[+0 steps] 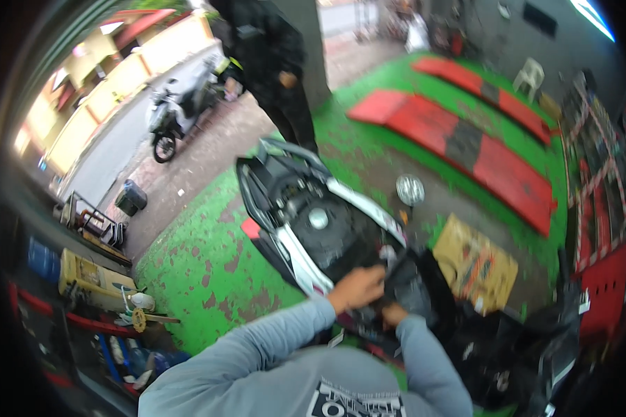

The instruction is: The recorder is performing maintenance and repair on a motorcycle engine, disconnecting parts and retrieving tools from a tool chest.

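Note:
A scooter (341, 240) with white side panels stands in front of me, its seat area uncovered down to black inner parts and a round pale cap (318, 218). My left hand (358, 287) rests at the near middle of the scooter, fingers bent and close together; what they grip is too small to tell. Lower and to the right, my right hand (394, 314) reaches against the black section (414, 288) of the scooter, its fingers hidden. Both grey-sleeved arms lean in over the near side panel.
A person (268, 62) in dark clothes stands beyond the scooter's rear. A flattened cardboard piece (474, 264) and a round metal tray (410, 189) lie on the right. Farther off are red ramps (459, 142). Left are a yellowish container (90, 274) and a parked motorbike (181, 111).

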Tool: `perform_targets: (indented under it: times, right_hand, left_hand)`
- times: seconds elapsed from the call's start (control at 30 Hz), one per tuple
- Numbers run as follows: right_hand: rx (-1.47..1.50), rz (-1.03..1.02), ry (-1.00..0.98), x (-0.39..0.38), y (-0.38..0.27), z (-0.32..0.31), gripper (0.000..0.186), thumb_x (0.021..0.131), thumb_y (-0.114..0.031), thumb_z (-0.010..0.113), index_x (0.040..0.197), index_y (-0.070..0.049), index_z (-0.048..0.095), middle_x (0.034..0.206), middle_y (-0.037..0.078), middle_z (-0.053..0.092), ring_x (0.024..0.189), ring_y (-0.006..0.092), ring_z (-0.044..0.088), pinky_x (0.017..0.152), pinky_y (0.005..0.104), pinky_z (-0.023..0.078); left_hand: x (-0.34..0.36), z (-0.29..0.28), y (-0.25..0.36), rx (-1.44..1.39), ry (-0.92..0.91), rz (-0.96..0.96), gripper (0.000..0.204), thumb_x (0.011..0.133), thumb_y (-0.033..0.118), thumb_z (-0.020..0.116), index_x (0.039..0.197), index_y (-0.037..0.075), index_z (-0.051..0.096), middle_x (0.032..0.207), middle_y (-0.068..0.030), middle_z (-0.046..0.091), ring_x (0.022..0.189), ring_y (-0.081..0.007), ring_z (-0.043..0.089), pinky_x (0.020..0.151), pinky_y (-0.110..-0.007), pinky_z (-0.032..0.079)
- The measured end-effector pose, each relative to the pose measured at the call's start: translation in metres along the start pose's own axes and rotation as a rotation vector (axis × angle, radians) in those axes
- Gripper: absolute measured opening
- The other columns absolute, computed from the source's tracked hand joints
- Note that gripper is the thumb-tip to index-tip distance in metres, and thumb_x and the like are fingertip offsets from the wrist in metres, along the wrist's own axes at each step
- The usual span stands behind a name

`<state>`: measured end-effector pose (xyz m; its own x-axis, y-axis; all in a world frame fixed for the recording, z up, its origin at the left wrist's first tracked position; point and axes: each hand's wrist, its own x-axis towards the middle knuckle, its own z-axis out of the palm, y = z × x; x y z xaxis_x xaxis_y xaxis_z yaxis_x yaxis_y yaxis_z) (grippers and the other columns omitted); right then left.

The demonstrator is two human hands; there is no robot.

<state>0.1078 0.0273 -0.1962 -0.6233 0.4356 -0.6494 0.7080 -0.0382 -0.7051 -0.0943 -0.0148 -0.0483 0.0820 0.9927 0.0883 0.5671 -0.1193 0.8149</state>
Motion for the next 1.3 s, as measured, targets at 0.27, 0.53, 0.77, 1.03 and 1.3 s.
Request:
perform_targets:
  times: [0.27, 0.53, 0.77, 1.03, 1.3]
  right_hand:
    - [-0.135, 0.097, 0.366, 0.013, -0.017, -0.003, 0.036, 0.090, -0.036, 0.070, 0.109, -0.005, 0.072, 0.102, 0.022, 0.072, 0.099, 0.0372, 0.069, 0.089, 0.0493, 0.052]
    - [-0.245, 0.017, 0.368, -0.001, -0.018, -0.006, 0.033, 0.084, -0.035, 0.074, 0.102, -0.007, 0.075, 0.106, 0.016, 0.073, 0.104, 0.0353, 0.068, 0.090, 0.0461, 0.053]
    - [-0.117, 0.242, -0.030, -0.009, -0.047, -0.030, 0.043, 0.084, -0.036, 0.075, 0.107, 0.000, 0.072, 0.107, 0.020, 0.072, 0.104, 0.0346, 0.069, 0.090, 0.0460, 0.053]
    - [-0.334, -0.145, 0.386, -0.006, -0.013, -0.004, 0.041, 0.085, -0.028, 0.075, 0.114, -0.002, 0.065, 0.109, 0.024, 0.071, 0.104, 0.0396, 0.068, 0.091, 0.0463, 0.053]
    - [-0.441, -0.084, 0.377, -0.025, -0.036, -0.009, 0.032, 0.087, -0.030, 0.070, 0.107, -0.004, 0.071, 0.100, 0.023, 0.072, 0.102, 0.0383, 0.069, 0.090, 0.0476, 0.054]
  left_hand:
    - [0.018, -0.010, -0.019, -0.044, 0.015, -0.062, 0.016, 0.088, 0.009, 0.070, 0.096, 0.001, 0.058, 0.059, -0.0079, 0.044, 0.051, -0.0139, 0.039, 0.050, -0.032, 0.035]
    - [0.007, 0.000, -0.013, -0.075, -0.052, -0.097, 0.013, 0.090, 0.005, 0.067, 0.094, -0.001, 0.057, 0.058, -0.0023, 0.039, 0.053, -0.0080, 0.035, 0.050, -0.028, 0.030]
    - [0.003, 0.002, -0.011, -0.073, -0.026, -0.136, 0.013, 0.090, 0.004, 0.068, 0.095, -0.001, 0.057, 0.058, -0.0019, 0.038, 0.054, -0.0085, 0.033, 0.051, -0.029, 0.029]
    - [0.006, -0.002, -0.004, -0.075, -0.027, -0.104, 0.014, 0.089, 0.004, 0.068, 0.095, -0.001, 0.057, 0.058, -0.0035, 0.038, 0.054, -0.0095, 0.033, 0.051, -0.030, 0.029]
    - [0.006, -0.002, -0.007, -0.066, -0.033, -0.153, 0.015, 0.089, 0.007, 0.068, 0.095, 0.000, 0.057, 0.060, -0.0075, 0.039, 0.052, -0.0152, 0.036, 0.051, -0.032, 0.034]
